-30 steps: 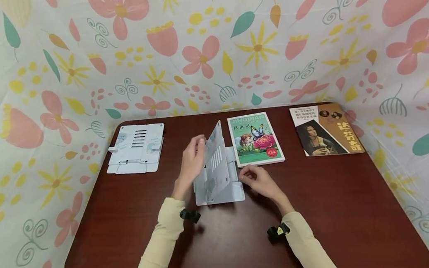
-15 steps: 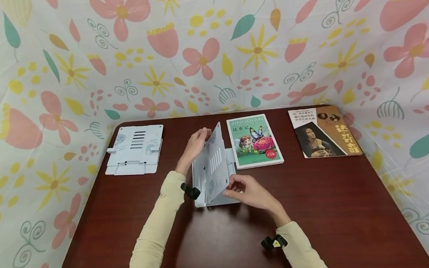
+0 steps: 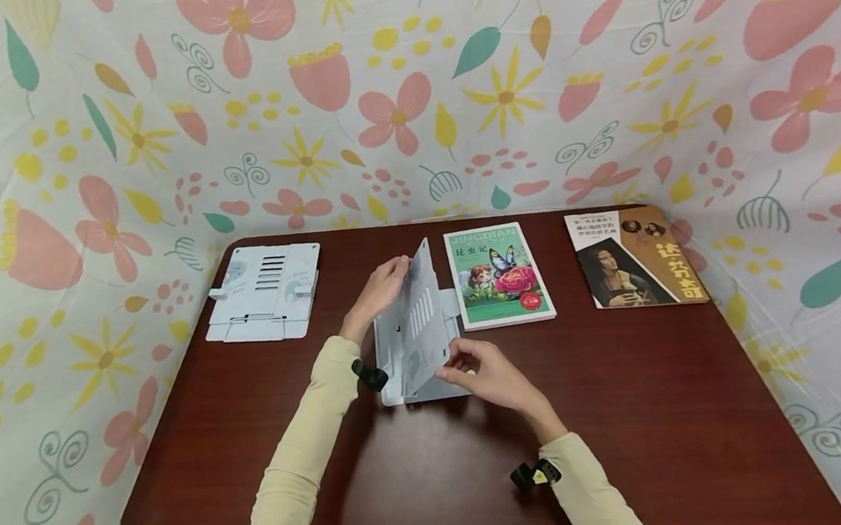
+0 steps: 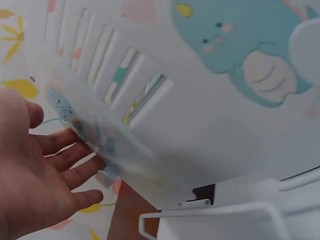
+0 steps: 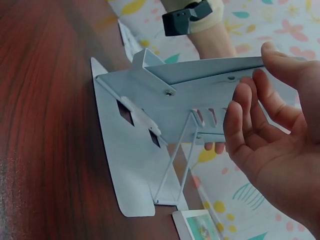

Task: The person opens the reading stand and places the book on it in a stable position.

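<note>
A white metal book stand (image 3: pixel 419 327) with slots and cartoon print stands at mid-table, its panel tilted up steeply from its base plate (image 5: pixel 127 170). My left hand (image 3: pixel 382 284) is at the panel's far left edge. In the left wrist view that hand (image 4: pixel 47 165) has its fingers fairly straight, tips reaching the panel's edge. My right hand (image 3: pixel 489 373) pinches the panel's near right edge. The right wrist view shows the right hand's thumb (image 5: pixel 275 55) on one side and its fingers on the other. Behind the panel, a wire support (image 5: pixel 175 160) props against the base.
Another white book stand (image 3: pixel 264 292) lies folded flat at left. A green-covered book (image 3: pixel 500 276) is close behind the raised stand, and a brown and white book (image 3: pixel 633 257) lies at back right. A flowered cloth (image 3: pixel 399 155) hangs behind the dark red table (image 3: pixel 642 441).
My right hand has moved left from beside the base and taken hold of the panel's edge. My left hand has shifted slightly forward along the panel. The last half second shows little movement.
</note>
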Motion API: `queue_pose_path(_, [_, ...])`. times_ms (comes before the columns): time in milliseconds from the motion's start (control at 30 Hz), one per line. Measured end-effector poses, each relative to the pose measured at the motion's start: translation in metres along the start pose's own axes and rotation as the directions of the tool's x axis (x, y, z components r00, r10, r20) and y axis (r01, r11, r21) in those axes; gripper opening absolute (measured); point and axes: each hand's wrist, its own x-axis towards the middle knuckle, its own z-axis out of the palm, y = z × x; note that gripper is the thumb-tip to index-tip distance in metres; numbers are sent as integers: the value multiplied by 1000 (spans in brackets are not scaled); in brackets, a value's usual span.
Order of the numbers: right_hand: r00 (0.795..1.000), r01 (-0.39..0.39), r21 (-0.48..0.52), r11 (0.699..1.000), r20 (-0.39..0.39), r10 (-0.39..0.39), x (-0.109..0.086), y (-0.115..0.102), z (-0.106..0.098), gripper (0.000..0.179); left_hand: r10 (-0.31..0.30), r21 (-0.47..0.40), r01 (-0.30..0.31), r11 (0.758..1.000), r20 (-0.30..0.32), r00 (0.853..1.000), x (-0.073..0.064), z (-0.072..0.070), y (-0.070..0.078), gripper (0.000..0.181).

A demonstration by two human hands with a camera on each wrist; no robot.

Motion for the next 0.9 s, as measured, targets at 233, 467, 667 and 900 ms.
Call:
queue_pose_path(233, [1000, 11, 6, 1000, -5, -11, 5, 1, 0, 17, -46, 32, 45, 998, 8, 999, -8, -18, -4, 62])
queue_pose_path(467, [999, -42, 40, 998, -2, 42, 10, 0, -1, 13, -56, 63, 57, 996, -6, 998, -13, -33, -8, 64])
queue_pose_path(667, [998, -61, 97, 993, -16, 62, 17, 4, 0, 11, -76, 67, 76, 995, -10, 997, -16, -46, -16, 65])
queue_pose_path(900, [994, -86, 116, 989, -59, 94, 29, 11, -5, 12, -111, 66, 114, 991, -36, 993, -23, -61, -28, 66])
